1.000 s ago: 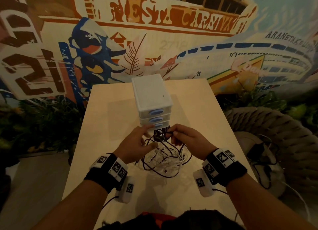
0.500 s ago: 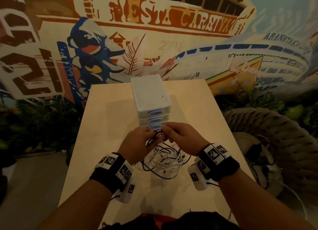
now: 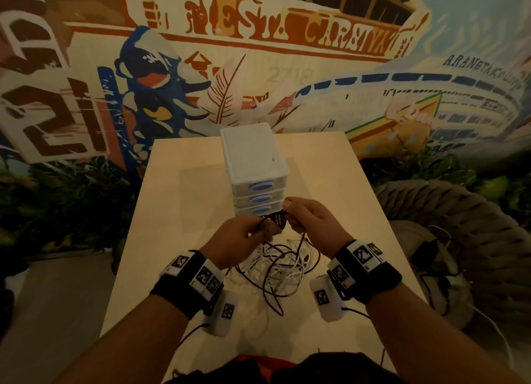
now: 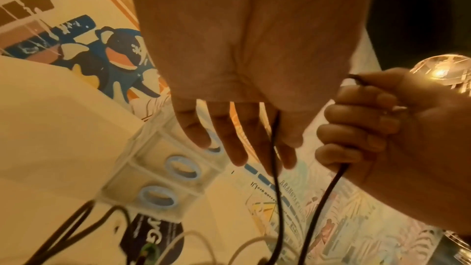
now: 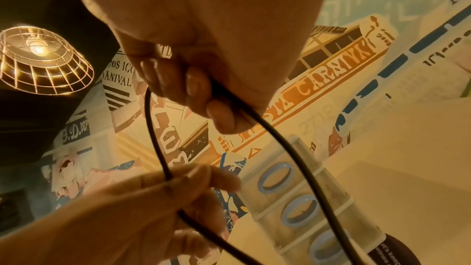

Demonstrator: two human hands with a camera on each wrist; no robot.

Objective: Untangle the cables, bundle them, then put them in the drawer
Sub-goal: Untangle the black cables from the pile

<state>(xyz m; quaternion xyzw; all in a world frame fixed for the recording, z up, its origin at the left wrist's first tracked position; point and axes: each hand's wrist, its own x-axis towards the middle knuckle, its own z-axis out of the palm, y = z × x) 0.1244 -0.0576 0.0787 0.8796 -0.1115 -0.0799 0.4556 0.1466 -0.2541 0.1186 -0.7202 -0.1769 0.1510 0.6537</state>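
Note:
A tangle of white and black cables [image 3: 281, 266] lies on the pale wooden table [image 3: 184, 211] in front of a white three-drawer unit [image 3: 255, 165] with blue handles, all drawers closed. My left hand [image 3: 258, 231] pinches a black cable [image 5: 155, 128] between thumb and finger. My right hand [image 3: 298, 220] grips the same black cable [image 4: 331, 184] in curled fingers. A short loop of it spans the two hands just before the lowest drawer. A dark round tag [image 3: 278, 220] hangs between the hands. The cable's strands drop from both hands into the tangle.
A thick woven rope seat [image 3: 459, 211] stands right of the table, with a dark adapter and cords [image 3: 425, 257] in it. Plants [image 3: 57, 205] fill the floor on the left. A painted mural wall is behind the table. A caged lamp [image 5: 40, 57] hangs overhead.
Both hands came together at the drawer unit's front, then drew slightly apart. The black cable is lifted higher out of the tangle and the dark tag shows between them again.

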